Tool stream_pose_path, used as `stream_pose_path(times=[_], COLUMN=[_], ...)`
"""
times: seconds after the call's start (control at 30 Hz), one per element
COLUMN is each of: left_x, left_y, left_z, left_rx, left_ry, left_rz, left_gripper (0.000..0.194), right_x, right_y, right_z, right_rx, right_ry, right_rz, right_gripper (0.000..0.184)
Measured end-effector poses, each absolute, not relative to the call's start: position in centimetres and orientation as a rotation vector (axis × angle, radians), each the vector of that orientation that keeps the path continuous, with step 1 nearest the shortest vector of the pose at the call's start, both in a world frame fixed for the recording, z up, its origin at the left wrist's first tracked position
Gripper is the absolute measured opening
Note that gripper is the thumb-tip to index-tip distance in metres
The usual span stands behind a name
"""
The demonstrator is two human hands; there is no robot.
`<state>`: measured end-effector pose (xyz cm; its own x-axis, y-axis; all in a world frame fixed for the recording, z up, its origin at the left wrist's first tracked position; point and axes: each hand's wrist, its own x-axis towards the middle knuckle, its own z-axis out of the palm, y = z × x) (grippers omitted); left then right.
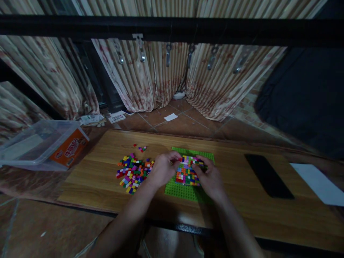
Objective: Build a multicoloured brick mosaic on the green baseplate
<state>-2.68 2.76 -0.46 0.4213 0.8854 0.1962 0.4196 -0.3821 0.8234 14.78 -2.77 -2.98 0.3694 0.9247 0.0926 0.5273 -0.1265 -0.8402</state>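
Observation:
A flat block of multicoloured toy bricks (185, 175), packed close together, sits on a green studded baseplate (177, 192). My left hand (162, 170) is at the build's upper left corner, thumb and fingers pinched together. A small red toy brick shows at those fingertips, partly hidden. On the other side, my right hand (212, 179) grips the build's right edge, with its thumb and index finger on the bricks. Left of my left hand lies a loose heap of small toy bricks (133, 173) in many colours.
A few stray bricks (142, 148) lie behind the heap on the wooden table (94, 172). A black flat object (268, 175) rests at the right, beside a white sheet (318, 181). At the left stands a clear plastic bin (40, 157) with an orange label. Curtains hang behind.

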Motion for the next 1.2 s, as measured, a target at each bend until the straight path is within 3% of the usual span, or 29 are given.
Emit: stream_pose_path(times=[0.5,1.0,1.2], left_x=[0.0,0.6,0.6], left_y=[2.0,2.1,2.1], left_z=[-0.6,-1.0,-1.1], left_rx=[2.256,2.115,2.121], left_ry=[1.206,1.364,1.353], left_rz=[0.795,0.842,0.827], left_gripper=[0.021,0.021,0.022], right_x=[14.8,14.3,13.2], right_y=[-2.8,-2.3,-1.5], right_z=[-3.0,-3.2,-3.2], right_rx=[-1.776,-1.793,-1.879], right_ry=[-1.326,-1.172,-1.184], right_rz=[0.537,0.589,0.406], right_gripper=[0.042,0.048,0.048])
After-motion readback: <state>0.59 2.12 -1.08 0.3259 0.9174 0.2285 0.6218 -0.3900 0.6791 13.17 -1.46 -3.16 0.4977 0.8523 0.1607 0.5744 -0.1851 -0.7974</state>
